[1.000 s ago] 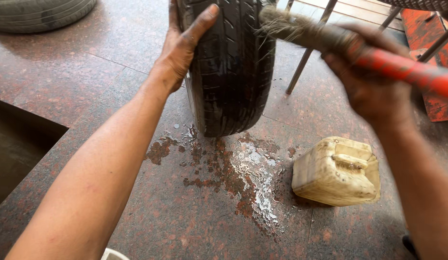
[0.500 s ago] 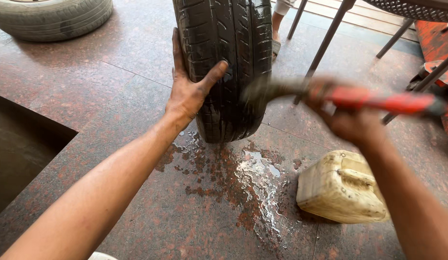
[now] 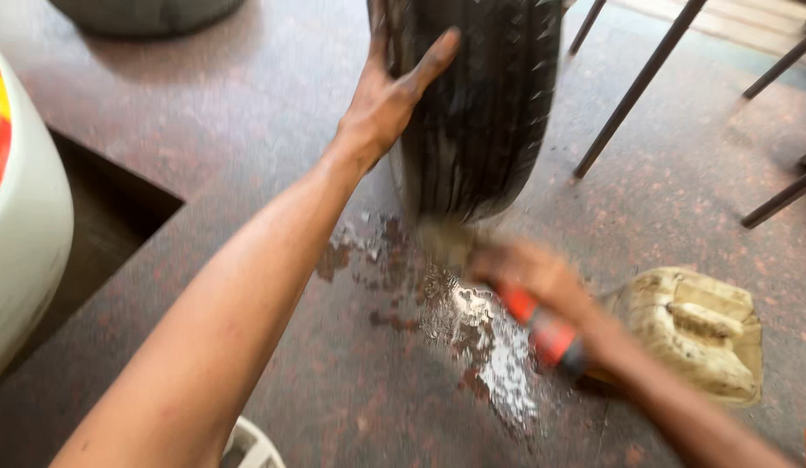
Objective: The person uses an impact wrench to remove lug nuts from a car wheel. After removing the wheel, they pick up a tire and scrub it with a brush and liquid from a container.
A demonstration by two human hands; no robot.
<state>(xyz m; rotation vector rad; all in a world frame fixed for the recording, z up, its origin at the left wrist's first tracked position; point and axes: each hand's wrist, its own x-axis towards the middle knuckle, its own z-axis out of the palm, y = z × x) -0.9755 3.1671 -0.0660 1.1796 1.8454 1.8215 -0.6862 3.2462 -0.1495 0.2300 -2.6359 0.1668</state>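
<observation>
Tyre (image 3: 472, 113), black and deeply grooved, stands upright on wet stone floor (image 3: 247, 156) (its top cut off), steadied by the flat, open left hand (image 3: 394, 100). Right hand (image 3: 537, 282), blurred, grips a red-handled brush (image 3: 542, 325) beside a dirty plastic can (image 3: 698, 329); bristles indistinct.

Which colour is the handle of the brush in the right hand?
Red, with a black end; the brush handle shows in the head view, blurred.

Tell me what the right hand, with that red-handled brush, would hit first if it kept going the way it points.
Most likely the tyre: the right hand aims the blurred brush up-left at its lower tread, just above the wet floor. Depth is unclear.
</observation>
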